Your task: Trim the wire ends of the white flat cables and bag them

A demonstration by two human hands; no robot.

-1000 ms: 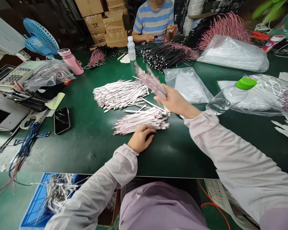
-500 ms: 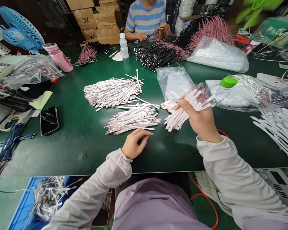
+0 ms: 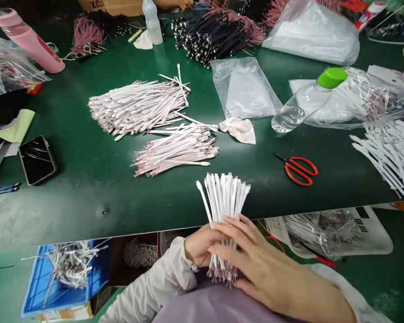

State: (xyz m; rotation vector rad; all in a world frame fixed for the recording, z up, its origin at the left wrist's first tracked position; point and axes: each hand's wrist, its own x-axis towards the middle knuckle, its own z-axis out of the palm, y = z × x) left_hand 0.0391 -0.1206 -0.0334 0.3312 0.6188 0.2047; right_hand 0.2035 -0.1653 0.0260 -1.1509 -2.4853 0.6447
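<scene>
I hold a bundle of white paper-labelled wires (image 3: 224, 202) upright just below the near edge of the green table (image 3: 87, 179). My left hand (image 3: 200, 244) grips the bundle from behind. My right hand (image 3: 256, 264) lies over its front, fingers stretched across the strips. Pink wire ends stick out under my hands. Two loose piles of the same strips lie on the table: a near pile (image 3: 177, 150) and a larger far pile (image 3: 138, 105).
Red scissors (image 3: 298, 169), a crumpled tissue (image 3: 239, 129), a tipped bottle with a green cap (image 3: 306, 98), plastic bags (image 3: 244, 87), more strips at right (image 3: 390, 154). A phone (image 3: 37, 159) lies left, a pink bottle (image 3: 27, 40) far left. Black wires (image 3: 208, 38) behind; blue bin (image 3: 62, 273) below.
My right hand brought the bundle from over the table down to my lap edge. My left hand left the table and took hold of it. The view tilted down; scissors now show.
</scene>
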